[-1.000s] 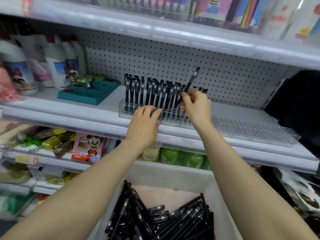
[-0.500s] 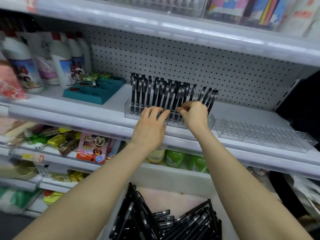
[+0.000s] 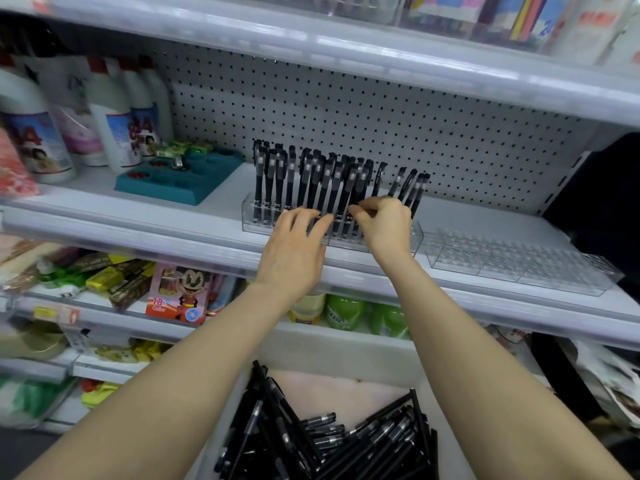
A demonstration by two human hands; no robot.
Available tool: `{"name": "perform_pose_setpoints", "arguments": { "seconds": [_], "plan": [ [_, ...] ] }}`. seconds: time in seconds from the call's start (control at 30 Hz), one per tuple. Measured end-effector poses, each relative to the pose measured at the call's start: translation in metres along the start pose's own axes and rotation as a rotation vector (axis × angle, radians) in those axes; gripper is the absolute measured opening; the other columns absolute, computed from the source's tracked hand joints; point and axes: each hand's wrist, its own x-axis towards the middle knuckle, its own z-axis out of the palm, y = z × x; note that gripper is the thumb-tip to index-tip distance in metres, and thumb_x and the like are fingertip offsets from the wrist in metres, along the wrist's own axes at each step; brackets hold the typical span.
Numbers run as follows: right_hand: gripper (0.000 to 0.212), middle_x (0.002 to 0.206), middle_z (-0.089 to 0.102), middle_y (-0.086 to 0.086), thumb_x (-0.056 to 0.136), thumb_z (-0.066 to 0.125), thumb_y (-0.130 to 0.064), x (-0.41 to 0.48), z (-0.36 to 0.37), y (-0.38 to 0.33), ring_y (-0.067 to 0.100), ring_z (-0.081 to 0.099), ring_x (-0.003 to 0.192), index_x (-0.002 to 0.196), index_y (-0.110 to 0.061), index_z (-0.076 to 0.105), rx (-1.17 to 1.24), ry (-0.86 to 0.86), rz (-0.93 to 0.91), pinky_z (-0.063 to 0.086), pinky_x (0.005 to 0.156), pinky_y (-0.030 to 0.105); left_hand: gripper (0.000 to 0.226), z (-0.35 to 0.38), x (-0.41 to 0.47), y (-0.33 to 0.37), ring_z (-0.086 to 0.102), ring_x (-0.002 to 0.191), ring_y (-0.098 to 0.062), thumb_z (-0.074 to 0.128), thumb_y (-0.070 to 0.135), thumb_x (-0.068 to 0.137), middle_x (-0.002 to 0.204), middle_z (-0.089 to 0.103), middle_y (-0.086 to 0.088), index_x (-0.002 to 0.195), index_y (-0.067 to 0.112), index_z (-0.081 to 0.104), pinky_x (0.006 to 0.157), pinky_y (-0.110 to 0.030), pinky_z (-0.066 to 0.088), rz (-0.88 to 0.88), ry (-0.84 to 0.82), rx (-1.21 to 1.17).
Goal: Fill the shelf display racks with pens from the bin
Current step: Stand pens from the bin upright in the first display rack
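A clear rack (image 3: 254, 221) on the middle shelf holds several upright black pens (image 3: 311, 181). My left hand (image 3: 294, 244) rests with straight fingers against the rack's front, touching the pens there. Just to its right, my right hand (image 3: 386, 226) has its fingers curled and pinches a black pen (image 3: 356, 188) that stands in the rack. A few more pens (image 3: 412, 185) lean at the rack's right end. A second clear rack (image 3: 519, 265) lies empty further right. Below, a white bin (image 3: 346, 351) holds a heap of loose black pens (image 3: 329, 441).
A teal tray (image 3: 180, 181) and white bottles (image 3: 114, 123) stand left of the rack. A pegboard wall (image 3: 381, 109) backs the shelf, and another shelf (image 3: 346, 39) hangs close above. Snack packs (image 3: 104, 275) and green bottles (image 3: 346, 310) fill the shelf below.
My right hand has brought the raised pen down into the rack and stays pinched on it. My left hand has stayed at the rack's front.
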Motion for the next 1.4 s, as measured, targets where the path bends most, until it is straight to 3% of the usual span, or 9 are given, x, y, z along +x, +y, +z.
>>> {"name": "perform_pose_setpoints", "arguments": {
  "seconds": [0.33,0.5,0.57,0.67,0.83,0.97,1.1,1.23,1.4],
  "plan": [
    [0.024,0.083,0.072,0.011,0.093,0.065,-0.027,0.006,-0.003,-0.005,0.022,0.063,0.077,0.098,-0.006,0.075,-0.063,-0.086,0.059,0.043,0.072,0.025,0.055,-0.005,0.003,0.001,0.041,0.127,-0.030,0.062,0.017,0.089,0.135,0.049,-0.011,0.141,0.012,0.047,0.108,-0.042,0.038,0.008,-0.033,0.029],
    [0.023,0.091,0.074,0.010,0.093,0.064,-0.026,-0.001,-0.014,-0.005,0.020,0.064,0.087,0.103,-0.009,0.075,-0.059,-0.098,0.031,0.044,0.075,0.025,0.064,-0.016,-0.009,0.007,0.024,0.144,-0.031,0.057,0.017,0.093,0.155,0.031,-0.012,0.151,0.015,0.031,0.120,-0.045,0.019,0.028,-0.092,-0.001],
    [0.020,0.093,0.074,0.005,0.092,0.064,-0.024,-0.016,-0.019,-0.002,0.019,0.065,0.088,0.103,-0.011,0.075,-0.050,-0.032,-0.018,0.050,0.080,0.030,0.058,-0.024,-0.023,0.016,0.029,0.141,-0.030,0.059,0.016,0.092,0.151,0.037,-0.011,0.147,0.015,0.039,0.117,-0.046,0.026,0.030,-0.068,-0.063],
    [0.015,0.090,0.072,-0.001,0.092,0.064,-0.021,-0.051,-0.024,0.004,0.013,0.063,0.083,0.100,-0.013,0.075,0.003,-0.028,-0.065,0.052,0.081,0.030,0.038,-0.026,-0.057,0.028,0.049,0.117,-0.029,0.057,0.019,0.091,0.126,0.054,-0.008,0.129,0.014,0.057,0.098,-0.045,0.045,0.017,-0.074,-0.154],
    [0.008,0.079,0.073,-0.004,0.086,0.069,-0.020,-0.123,-0.024,0.035,0.014,0.064,0.075,0.084,-0.018,0.076,0.031,-0.182,-0.025,0.050,0.074,0.030,0.040,-0.001,-0.116,0.033,0.052,0.107,-0.030,0.044,0.033,0.092,0.117,0.056,-0.008,0.124,0.015,0.060,0.089,-0.043,0.047,-0.055,-0.223,-0.182],
    [0.006,0.075,0.070,-0.006,0.080,0.075,-0.016,-0.163,-0.024,0.066,0.007,0.061,0.070,0.076,-0.021,0.076,-0.058,-0.523,0.092,0.045,0.070,0.022,0.050,0.016,-0.136,0.027,0.051,0.106,-0.031,0.033,0.034,0.089,0.115,0.058,-0.008,0.128,0.017,0.058,0.093,-0.042,0.042,-0.078,-0.256,-0.148],
    [0.014,0.077,0.070,-0.008,0.076,0.075,-0.013,-0.186,-0.022,0.094,0.007,0.063,0.076,0.072,-0.026,0.072,-0.186,-0.764,0.166,0.048,0.074,0.020,0.041,0.021,-0.136,0.024,0.051,0.100,-0.030,0.036,0.029,0.092,0.106,0.059,-0.007,0.123,0.017,0.061,0.092,-0.039,0.038,-0.082,-0.202,-0.142],
    [0.020,0.086,0.070,-0.006,0.077,0.071,-0.009,-0.189,-0.018,0.106,0.013,0.065,0.086,0.072,-0.028,0.068,-0.358,-0.861,0.170,0.051,0.087,0.025,0.034,0.025,-0.137,0.026,0.050,0.100,-0.029,0.042,0.026,0.095,0.107,0.059,-0.006,0.122,0.018,0.061,0.092,-0.040,0.039,-0.107,-0.194,-0.132],
    [0.014,0.092,0.068,-0.002,0.084,0.069,-0.034,-0.190,-0.018,0.101,0.018,0.062,0.090,0.078,-0.022,0.064,-0.452,-0.987,0.171,0.049,0.077,0.030,0.034,0.023,-0.136,0.026,0.050,0.098,-0.031,0.046,0.022,0.092,0.105,0.059,-0.007,0.122,0.017,0.061,0.092,-0.039,0.036,-0.101,-0.189,-0.110]
  ]
}}
